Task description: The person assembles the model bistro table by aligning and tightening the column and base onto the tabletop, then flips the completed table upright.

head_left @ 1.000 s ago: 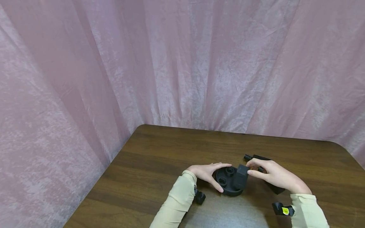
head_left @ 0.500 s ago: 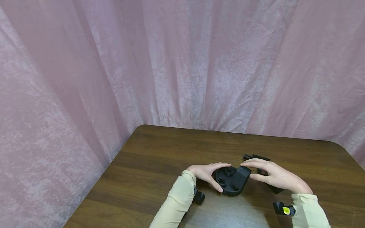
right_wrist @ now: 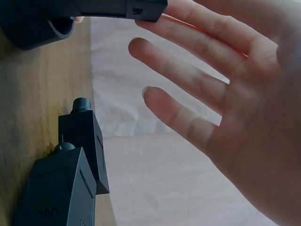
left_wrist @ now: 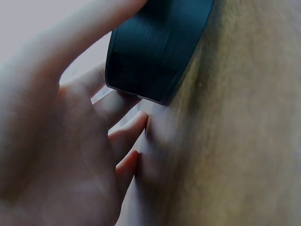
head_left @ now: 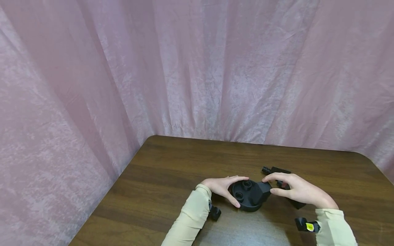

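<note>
A round black base [head_left: 250, 207] with ring-shaped sockets sits on the wooden table. My left hand [head_left: 221, 187] holds it by the rim, thumb on the near side and index finger on the far side. In the left wrist view the smooth wall of the base shows between thumb and fingers, while the lower fingertips touch the table. A black angular block [head_left: 262, 191] stands up from the right part of the base, covering that part. My right hand [head_left: 293, 187] pinches the block's upper end with thumb and fingertips; its other fingers [right_wrist: 178, 70] stretch out loosely.
Two more black blocks with round knobs, a farther one [right_wrist: 82, 146] and a nearer one [right_wrist: 51, 188], lie on the table [head_left: 184, 164] beyond and under my right hand. Wrist cameras hang below both sleeves. A pink curtain [head_left: 197, 68] hangs behind the table.
The black block has turned on the base, its upper end swinging to the right. My right fingers have shifted their hold on it. My left hand keeps its place on the rim.
</note>
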### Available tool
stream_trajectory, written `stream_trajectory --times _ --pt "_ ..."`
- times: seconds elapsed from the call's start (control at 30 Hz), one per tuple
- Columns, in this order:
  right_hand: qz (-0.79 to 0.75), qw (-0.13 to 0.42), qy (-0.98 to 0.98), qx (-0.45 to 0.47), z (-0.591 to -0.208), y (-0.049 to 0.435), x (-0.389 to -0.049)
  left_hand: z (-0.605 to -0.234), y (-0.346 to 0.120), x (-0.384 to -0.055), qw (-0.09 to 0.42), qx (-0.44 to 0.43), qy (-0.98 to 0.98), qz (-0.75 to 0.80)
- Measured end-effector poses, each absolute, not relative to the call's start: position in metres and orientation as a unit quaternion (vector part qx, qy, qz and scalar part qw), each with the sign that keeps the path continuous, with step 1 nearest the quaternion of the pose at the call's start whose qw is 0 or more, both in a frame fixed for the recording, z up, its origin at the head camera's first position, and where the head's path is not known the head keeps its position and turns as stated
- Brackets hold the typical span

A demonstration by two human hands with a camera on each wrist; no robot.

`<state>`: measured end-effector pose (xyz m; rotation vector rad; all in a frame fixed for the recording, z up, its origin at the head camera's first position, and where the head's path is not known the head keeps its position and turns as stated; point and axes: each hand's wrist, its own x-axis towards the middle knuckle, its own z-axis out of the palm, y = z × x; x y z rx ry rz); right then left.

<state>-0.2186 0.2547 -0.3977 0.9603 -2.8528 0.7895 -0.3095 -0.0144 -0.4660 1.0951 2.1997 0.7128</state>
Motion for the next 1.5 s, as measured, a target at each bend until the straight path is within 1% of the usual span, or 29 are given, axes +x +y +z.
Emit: stream_trajectory --times 0.13,0.37,0.47,0.6,0.9,1.27,1.4,1.5 --pt "0.268 -0.016 -0.912 0.31 -0.398 0.255 -0.22 -0.467 -0.015 -0.309 0.291 0.411 0.821 0.271" --pt "0.29 -0.033 -0.896 0.335 -0.398 0.254 -0.22 -0.466 -0.015 -0.309 0.29 0.406 0.823 0.271" --pt "0.302 -0.057 -0.895 0.324 -0.398 0.253 -0.22 -0.466 -0.014 -0.308 0.286 0.405 0.826 0.269" --pt "0.309 -0.073 -0.895 0.315 -0.399 0.25 -0.219 -0.466 -0.014 -0.308 0.281 0.407 0.827 0.267" --pt "0.305 -0.076 -0.894 0.318 -0.398 0.246 -0.219 -0.467 -0.014 -0.309 0.284 0.408 0.826 0.267" --pt "0.3 -0.1 -0.897 0.31 -0.396 0.245 -0.221 -0.466 -0.014 -0.31 0.278 0.416 0.822 0.271" --pt "0.304 -0.108 -0.9 0.293 -0.395 0.249 -0.22 -0.466 -0.014 -0.31 0.279 0.413 0.823 0.272" --pt "0.299 -0.095 -0.913 0.262 -0.395 0.256 -0.218 -0.467 -0.014 -0.309 0.278 0.416 0.823 0.268"
